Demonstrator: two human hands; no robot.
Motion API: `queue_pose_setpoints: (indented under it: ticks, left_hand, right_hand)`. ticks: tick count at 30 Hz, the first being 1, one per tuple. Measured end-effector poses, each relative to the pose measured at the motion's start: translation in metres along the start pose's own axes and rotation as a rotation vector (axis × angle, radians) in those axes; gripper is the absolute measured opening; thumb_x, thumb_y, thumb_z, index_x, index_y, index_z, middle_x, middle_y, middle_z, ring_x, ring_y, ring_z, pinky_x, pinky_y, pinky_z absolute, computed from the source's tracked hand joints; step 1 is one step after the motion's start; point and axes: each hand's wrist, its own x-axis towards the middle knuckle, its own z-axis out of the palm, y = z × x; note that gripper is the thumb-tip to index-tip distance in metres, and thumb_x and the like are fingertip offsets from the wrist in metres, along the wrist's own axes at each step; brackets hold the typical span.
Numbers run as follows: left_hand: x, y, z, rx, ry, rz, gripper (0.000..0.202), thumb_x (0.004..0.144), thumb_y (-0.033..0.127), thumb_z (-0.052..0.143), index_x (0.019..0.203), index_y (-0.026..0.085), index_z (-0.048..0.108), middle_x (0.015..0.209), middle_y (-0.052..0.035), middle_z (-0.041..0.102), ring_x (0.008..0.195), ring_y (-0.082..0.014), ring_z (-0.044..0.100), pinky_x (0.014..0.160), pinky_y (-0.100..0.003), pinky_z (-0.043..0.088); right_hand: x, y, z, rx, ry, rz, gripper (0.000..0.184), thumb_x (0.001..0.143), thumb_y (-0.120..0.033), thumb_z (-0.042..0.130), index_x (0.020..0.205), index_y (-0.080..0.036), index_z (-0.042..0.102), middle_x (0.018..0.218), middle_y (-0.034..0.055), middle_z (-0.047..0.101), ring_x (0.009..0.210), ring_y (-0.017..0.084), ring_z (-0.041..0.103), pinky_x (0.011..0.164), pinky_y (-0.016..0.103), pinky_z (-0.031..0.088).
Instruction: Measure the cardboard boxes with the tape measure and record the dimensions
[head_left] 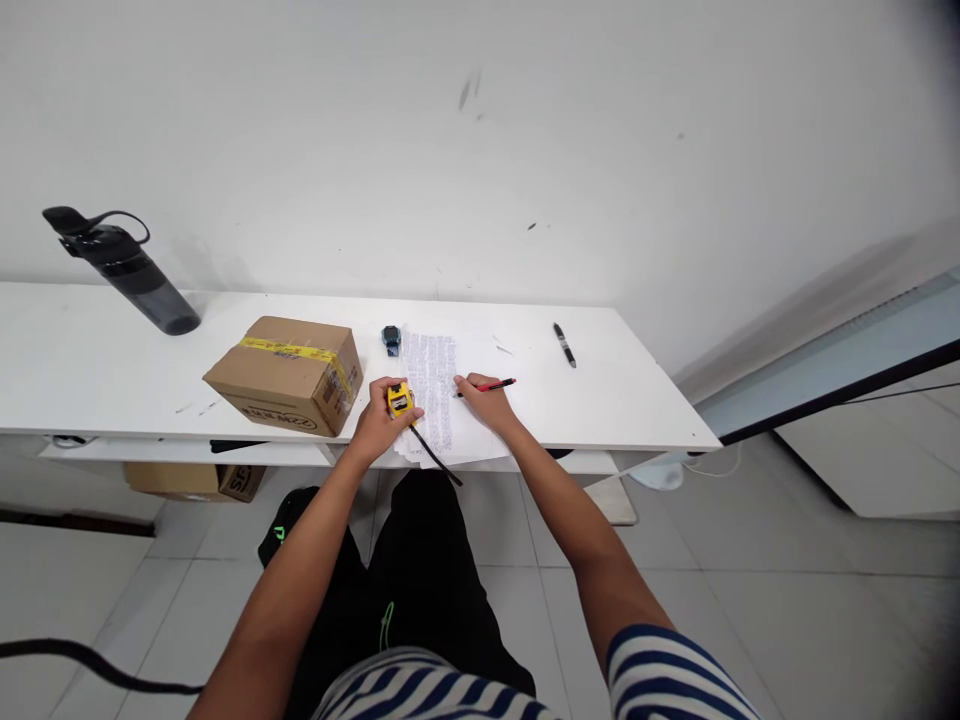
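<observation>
Red pen [495, 386] points right — right fingers [474, 389] pinch it; left fingers [384, 412] grip tape measure [399, 399].

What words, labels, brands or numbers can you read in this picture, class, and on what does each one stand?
Nothing here reads with certainty.
Cardboard box: dark print on the front face and on the yellow tape, too blurred to read.
Sheet of paper: dense lines of writing, too small to read.
Second box under the table: large dark letters, cut off and unclear.
Tape measure in the left hand: no legible label.
</observation>
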Motion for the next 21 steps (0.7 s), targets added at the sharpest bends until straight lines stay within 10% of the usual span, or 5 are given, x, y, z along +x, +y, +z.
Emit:
queue_pose_setpoints:
  ticks: [21]
  left_hand:
    - [0.0,0.018,0.005,0.252,0.08,0.023,0.065,0.076,0.046,0.074,0.127,0.021,0.044,0.139,-0.0142,0.052,0.129,-0.0256,0.053,0.106,-0.043,0.045]
  right_hand:
    - [0.002,0.004,0.002,-0.002,-0.001,0.011,0.036,0.082,-0.046,0.052,0.055,-0.022,0.045,0.06,-0.0023,0.053,0.062,0.015,0.047,0.061,0.028,0.033]
